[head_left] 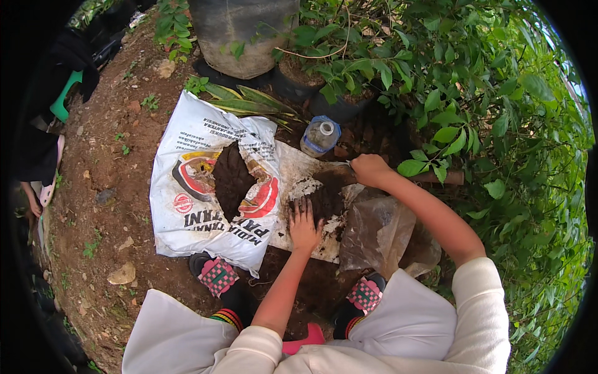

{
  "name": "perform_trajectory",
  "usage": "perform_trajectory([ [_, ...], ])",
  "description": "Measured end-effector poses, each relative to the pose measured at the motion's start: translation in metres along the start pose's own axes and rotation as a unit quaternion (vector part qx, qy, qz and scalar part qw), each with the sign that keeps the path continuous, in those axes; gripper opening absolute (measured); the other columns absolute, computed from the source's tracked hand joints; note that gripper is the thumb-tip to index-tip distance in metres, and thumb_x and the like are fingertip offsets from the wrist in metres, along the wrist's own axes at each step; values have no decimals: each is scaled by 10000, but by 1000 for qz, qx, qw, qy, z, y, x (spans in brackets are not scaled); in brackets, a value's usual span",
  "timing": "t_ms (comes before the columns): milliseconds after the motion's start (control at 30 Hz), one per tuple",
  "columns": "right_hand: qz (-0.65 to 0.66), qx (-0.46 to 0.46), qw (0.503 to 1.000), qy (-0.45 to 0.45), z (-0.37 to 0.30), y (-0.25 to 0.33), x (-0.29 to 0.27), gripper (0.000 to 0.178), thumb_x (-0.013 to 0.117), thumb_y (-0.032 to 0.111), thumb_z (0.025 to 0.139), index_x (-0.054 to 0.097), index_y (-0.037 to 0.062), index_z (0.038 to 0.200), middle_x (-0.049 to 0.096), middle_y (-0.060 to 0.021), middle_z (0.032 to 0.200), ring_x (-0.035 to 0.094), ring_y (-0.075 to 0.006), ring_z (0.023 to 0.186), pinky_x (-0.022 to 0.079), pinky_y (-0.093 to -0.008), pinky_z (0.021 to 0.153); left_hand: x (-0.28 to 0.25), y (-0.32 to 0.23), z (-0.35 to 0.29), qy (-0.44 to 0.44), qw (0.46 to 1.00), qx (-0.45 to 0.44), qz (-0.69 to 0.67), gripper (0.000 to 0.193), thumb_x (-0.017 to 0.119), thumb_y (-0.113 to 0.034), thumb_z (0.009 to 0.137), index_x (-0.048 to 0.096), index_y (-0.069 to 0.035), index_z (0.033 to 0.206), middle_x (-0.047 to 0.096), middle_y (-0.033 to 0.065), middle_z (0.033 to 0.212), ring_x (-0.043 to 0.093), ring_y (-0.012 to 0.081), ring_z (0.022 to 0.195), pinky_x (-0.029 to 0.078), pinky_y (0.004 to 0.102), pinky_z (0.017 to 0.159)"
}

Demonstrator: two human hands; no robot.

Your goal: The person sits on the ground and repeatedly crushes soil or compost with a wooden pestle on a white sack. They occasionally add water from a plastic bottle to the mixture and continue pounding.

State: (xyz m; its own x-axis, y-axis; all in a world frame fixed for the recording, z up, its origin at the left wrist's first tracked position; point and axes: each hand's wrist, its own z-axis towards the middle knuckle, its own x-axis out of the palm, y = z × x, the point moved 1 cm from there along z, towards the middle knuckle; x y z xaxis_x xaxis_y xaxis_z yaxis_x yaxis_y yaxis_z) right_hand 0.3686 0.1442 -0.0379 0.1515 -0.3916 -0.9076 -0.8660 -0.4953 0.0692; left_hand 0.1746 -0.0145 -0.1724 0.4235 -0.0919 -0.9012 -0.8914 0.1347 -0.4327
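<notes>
My left hand [304, 227] lies palm down, fingers stretched out, on dark soil [326, 201] spread over a stained white sheet [291, 163]. At the sheet's far right corner my right hand [370, 170] is closed, its fingers pinching the edge. Left of the sheet lies a white printed sack [180, 137], torn open in the middle with dark potting soil [231, 181] showing inside. A clear, soil-smeared plastic bag [377, 227] lies nearer to me, below my right hand. Beyond the sheet stands an uncapped clear plastic bottle [320, 136] with a blue label.
A large dark planter bag [244, 37] stands at the back, with cut variegated leaves [249, 105] before it. Leafy bushes [448, 93] crowd the right. A pink stool [305, 340] shows between my legs. At far left are another person's hand [32, 201] and a green stool [65, 96].
</notes>
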Motion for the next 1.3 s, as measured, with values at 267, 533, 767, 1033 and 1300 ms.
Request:
perform_trajectory([
  [267,-112,-74,968,-213,17,18,22,208,589,110,722,597,11,905,586,-118,861,577,-261,870,488,-363,708,-15,9,-2,-64,990,4,-127,852,645,-390,734,239,22,1360,294,214,1394,229,368,1314,173,470,1087],
  [533,66,-160,983,-66,-4,49,118,708,694,356,701,425,-50,1215,448,-207,1187,431,-348,1115,381,-424,937,-16,17,-4,16,991,15,-129,1256,782,-512,507,91,65,1382,189,274,1415,139,385,1343,105,463,1110],
  [767,86,-100,990,-56,9,55,130,989,780,430,582,325,-90,1290,383,-229,1235,368,-378,1163,338,-434,991,-14,20,-5,45,991,21,-124,1305,822,-456,475,51,80,1381,135,291,1426,65,387,1361,65,455,1117],
  [1033,80,-56,995,-17,14,57,116,786,803,345,575,428,-62,1134,437,-228,1144,426,-375,1110,393,-418,928,-11,20,-3,48,993,14,-106,1257,787,-510,505,98,78,1376,148,271,1432,78,367,1364,66,446,1119],
  [1300,168,46,982,78,2,64,86,751,755,414,633,412,-26,1135,560,-226,993,529,-382,978,442,-420,848,-21,10,0,4,992,26,-127,1290,824,-483,439,123,66,1372,218,257,1409,134,381,1346,86,484,1109],
])
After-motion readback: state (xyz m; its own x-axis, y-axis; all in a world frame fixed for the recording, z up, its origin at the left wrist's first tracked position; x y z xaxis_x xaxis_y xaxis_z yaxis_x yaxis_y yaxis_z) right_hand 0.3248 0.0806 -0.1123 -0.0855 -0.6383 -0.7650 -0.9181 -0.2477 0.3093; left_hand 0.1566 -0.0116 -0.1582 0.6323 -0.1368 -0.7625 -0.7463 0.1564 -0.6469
